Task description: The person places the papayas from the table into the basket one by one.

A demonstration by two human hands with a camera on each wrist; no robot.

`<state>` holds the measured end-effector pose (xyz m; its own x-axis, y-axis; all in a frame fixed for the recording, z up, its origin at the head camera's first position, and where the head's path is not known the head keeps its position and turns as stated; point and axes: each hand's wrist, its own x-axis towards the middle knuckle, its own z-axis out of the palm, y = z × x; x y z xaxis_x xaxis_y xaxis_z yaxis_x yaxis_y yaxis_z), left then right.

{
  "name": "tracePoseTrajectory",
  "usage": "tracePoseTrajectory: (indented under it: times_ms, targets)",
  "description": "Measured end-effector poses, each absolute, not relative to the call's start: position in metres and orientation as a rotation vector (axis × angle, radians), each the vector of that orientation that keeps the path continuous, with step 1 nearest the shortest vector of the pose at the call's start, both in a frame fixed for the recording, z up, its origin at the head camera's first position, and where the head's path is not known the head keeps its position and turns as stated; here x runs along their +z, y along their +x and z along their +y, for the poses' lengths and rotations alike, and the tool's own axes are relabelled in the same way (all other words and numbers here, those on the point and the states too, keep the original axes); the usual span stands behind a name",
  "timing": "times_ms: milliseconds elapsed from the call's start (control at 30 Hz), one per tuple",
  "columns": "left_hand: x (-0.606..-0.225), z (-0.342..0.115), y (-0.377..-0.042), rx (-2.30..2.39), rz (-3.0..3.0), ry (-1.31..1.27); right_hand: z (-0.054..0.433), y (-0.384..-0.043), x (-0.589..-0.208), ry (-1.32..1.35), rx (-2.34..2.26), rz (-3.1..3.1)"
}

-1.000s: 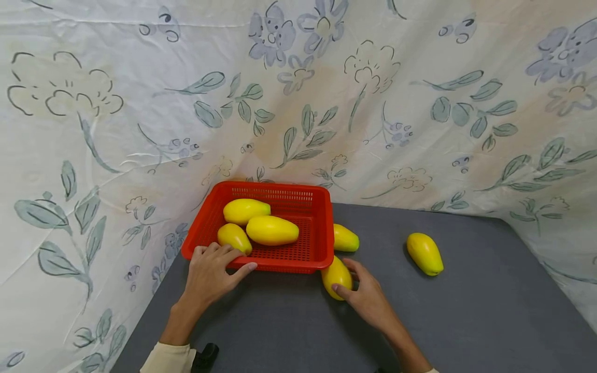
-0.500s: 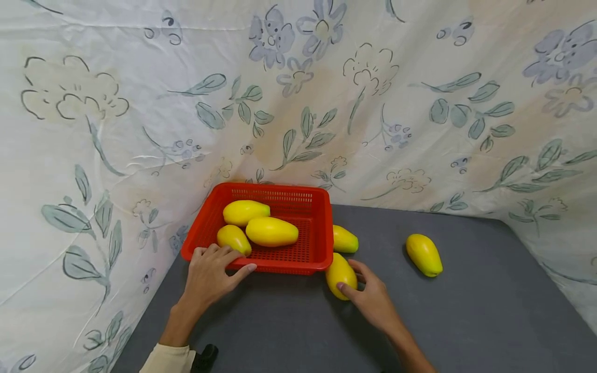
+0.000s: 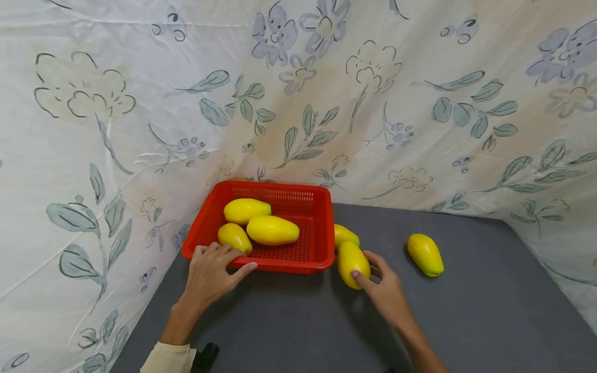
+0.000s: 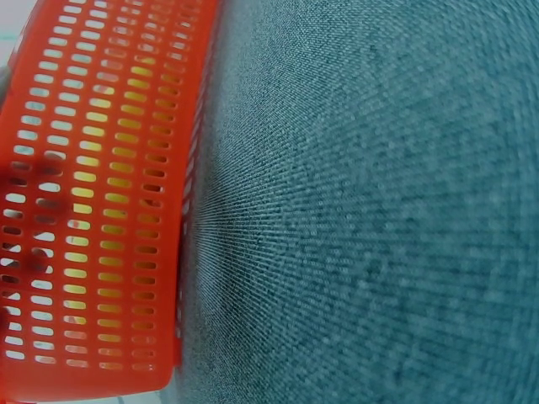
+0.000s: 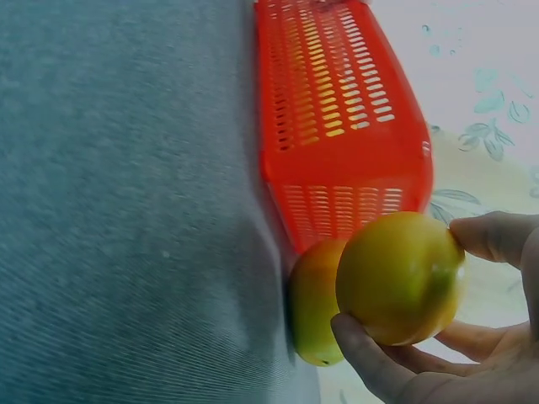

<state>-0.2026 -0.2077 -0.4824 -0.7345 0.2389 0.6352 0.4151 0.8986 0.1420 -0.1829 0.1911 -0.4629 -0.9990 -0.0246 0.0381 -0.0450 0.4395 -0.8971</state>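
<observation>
A red plastic basket (image 3: pixel 285 266) stands on the grey table, with three yellow papayas (image 3: pixel 272 230) lying inside. My left hand (image 3: pixel 211 274) grips its front rim near the left corner, fingers over the edge and thumb along the outside. My right hand (image 3: pixel 384 290) holds another yellow papaya (image 3: pixel 353 265) between thumb and fingers, just right of the basket's front right corner. In the right wrist view that held papaya (image 5: pixel 400 278) is off the table surface. Behind it a further papaya (image 3: pixel 344 234) lies against the basket's right side, partly hidden.
One more papaya (image 3: pixel 425 254) lies by itself farther right on the grey table (image 3: pixel 489 311). A floral cloth (image 3: pixel 373 114) hangs behind the table and along its left side. A dark object (image 3: pixel 205 357) shows beside the left sleeve.
My right hand has moved right and slightly away from me with the papaya, from the basket's front right corner to clear of it. The left hand keeps its grip on the rim.
</observation>
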Motion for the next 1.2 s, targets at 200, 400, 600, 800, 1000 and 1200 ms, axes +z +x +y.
tracePoseTrajectory:
  times_ms: [200,400,600,800,1000,1200]
  targets:
    - [-0.482,-0.208,-0.203,-0.367,-2.434,-0.465,0.195,-0.184,-0.455,0.071,1.601,-2.602]
    - [-0.481,-0.208,-0.204,-0.363,-2.437,-0.462,0.196,-0.186,-0.444,0.064,1.629,-2.577]
    - [-0.481,-0.208,-0.205,-0.358,-2.445,-0.462,0.196,-0.185,-0.437,0.069,1.625,-2.543]
    - [-0.481,-0.209,-0.205,-0.359,-2.434,-0.466,0.189,-0.184,-0.430,0.049,1.672,-2.482]
    - [-0.482,-0.210,-0.206,-0.365,-2.412,-0.481,0.178,-0.183,-0.425,0.061,1.696,-2.436]
    - [-0.482,-0.211,-0.206,-0.371,-2.413,-0.487,0.169,-0.183,-0.423,0.082,1.715,-2.417]
